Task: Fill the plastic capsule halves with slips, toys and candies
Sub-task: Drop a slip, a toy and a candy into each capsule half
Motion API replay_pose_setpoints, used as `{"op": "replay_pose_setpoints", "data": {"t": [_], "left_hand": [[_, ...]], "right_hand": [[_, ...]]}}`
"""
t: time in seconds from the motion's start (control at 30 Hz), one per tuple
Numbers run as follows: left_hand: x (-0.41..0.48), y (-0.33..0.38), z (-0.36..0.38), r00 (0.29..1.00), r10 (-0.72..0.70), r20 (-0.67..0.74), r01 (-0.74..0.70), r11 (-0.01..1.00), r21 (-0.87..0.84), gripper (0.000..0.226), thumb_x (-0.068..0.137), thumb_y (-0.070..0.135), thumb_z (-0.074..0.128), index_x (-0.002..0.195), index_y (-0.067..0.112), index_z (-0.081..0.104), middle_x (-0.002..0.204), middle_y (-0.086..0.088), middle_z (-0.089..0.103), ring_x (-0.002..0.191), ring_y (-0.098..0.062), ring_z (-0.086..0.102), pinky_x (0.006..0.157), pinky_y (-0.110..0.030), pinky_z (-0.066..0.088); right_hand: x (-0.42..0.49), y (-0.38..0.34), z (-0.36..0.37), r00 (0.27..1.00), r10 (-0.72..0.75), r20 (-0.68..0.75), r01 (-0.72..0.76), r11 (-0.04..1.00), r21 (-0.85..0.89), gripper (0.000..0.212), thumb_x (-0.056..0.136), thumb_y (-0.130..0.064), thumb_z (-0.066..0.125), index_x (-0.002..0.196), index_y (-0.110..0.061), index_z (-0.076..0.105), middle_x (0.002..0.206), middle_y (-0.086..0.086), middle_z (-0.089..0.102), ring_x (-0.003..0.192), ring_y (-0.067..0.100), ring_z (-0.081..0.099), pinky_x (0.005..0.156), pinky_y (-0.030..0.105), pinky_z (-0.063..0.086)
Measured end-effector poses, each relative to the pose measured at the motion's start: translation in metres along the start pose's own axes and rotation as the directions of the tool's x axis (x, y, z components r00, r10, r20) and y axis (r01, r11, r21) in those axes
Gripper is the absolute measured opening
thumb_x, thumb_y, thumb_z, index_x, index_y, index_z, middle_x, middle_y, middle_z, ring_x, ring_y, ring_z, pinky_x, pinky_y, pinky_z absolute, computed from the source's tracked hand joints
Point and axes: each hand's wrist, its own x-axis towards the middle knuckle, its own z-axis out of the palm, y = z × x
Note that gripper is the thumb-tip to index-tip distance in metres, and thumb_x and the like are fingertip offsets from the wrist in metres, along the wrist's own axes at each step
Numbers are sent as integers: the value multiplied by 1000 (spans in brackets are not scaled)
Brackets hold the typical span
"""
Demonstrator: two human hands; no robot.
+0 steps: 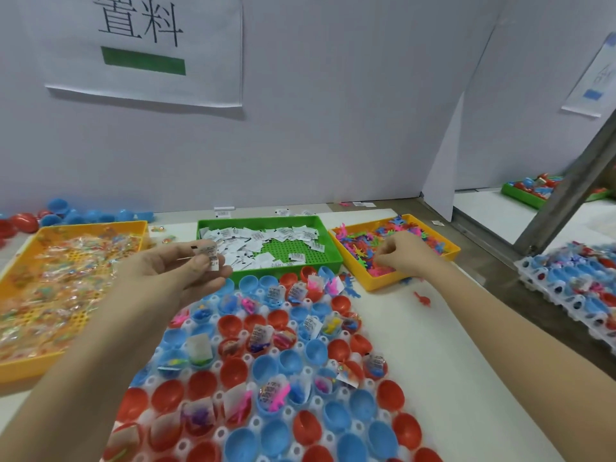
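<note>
Holding slips (209, 256), left hand (173, 271); right hand (405, 255) among toys (366, 248); three trays

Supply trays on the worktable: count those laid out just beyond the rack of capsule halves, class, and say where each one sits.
3. The orange candy tray is on the left, the green slip tray in the middle, the orange toy tray on the right. Another green tray sits beyond the partition.
</note>
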Motion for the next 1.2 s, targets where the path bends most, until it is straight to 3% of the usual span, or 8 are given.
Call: {"op": "replay_pose_setpoints", "data": {"t": [0.17, 0.33, 0.57, 0.67, 0.77, 0.83, 1.03, 1.2], "left_hand": [[0, 4, 0, 1000, -28, -7, 27, 992, -120, 24, 75, 5, 66, 99, -1, 66, 83, -14, 76, 82, -23, 76, 61, -18, 58], [-3, 7, 1, 999, -44, 27, 47, 991, -122, 22, 68, 5, 66, 89, -1, 67, 83, -15, 76, 79, -22, 76, 56, -17, 56], [-4, 6, 3, 998, -58, 10, 59, 994, -96, 6, 83, -2, 63, 88, 0, 65, 77, -12, 76, 76, -21, 76, 55, -16, 56], [-7, 6, 6, 999, -25, -29, 23, 997, -79, 9, 84, -2, 64, 92, 2, 65, 71, -7, 74, 71, -19, 75, 55, -16, 56], [-9, 6, 9, 1000, -14, -26, 12, 998, -65, 11, 86, -2, 64, 97, 0, 65, 70, -8, 74, 69, -18, 74, 56, -17, 56], [-11, 7, 12, 999, -27, -18, 26, 998, -51, 14, 86, -3, 64, 99, -2, 65, 73, -12, 74, 68, -18, 74, 56, -17, 57], [-17, 8, 16, 998, -40, 42, 37, 998, 57, 14, 83, 0, 67, 97, -1, 68, 68, -9, 72, 61, -14, 71, 56, -18, 57], [-23, 12, 16, 982, -50, 182, 44, 998, 38, 22, 66, 16, 70, 85, 6, 73, 75, -9, 75, 70, -15, 74, 56, -17, 56]], "right_hand": [[-1, 4, -5, 984, 23, -174, 17, 975, 223, 10, 88, -21, 68, 92, -13, 69, 95, -2, 62, 87, 12, 56, 75, 29, 42], [-1, 6, -4, 984, 83, -155, -18, 924, 383, 36, 78, -17, 78, 108, -16, 59, 85, -2, 62, 74, 9, 59, 59, 23, 44], [0, 2, -2, 962, 45, -270, 46, 945, 324, 30, 84, 2, 67, 109, -15, 71, 111, 7, 68, 88, 15, 63, 70, 24, 51], [-16, -23, -7, 958, 33, -285, 155, 775, 612, 24, 82, 3, 68, 101, -13, 71, 99, 13, 72, 75, 17, 68, 72, 27, 57], [-49, -70, -9, 967, -184, -174, 243, 481, 842, 27, 76, -5, 75, 103, -4, 70, 81, 6, 74, 69, 15, 71, 64, 21, 56], [-72, -101, -9, 927, -354, -127, 280, 422, 862, 27, 67, -15, 78, 94, -14, 73, 80, 6, 75, 72, 17, 72, 63, 21, 56], [-108, -160, -11, 779, -624, 61, 400, 570, 718, 12, 71, -14, 79, 81, -20, 74, 86, 2, 75, 73, 18, 73, 61, 21, 56], [-105, -172, -9, 773, -630, 67, 489, 660, 571, 16, 77, -10, 78, 90, -19, 73, 81, -1, 74, 68, 11, 71, 58, 19, 55]]}}
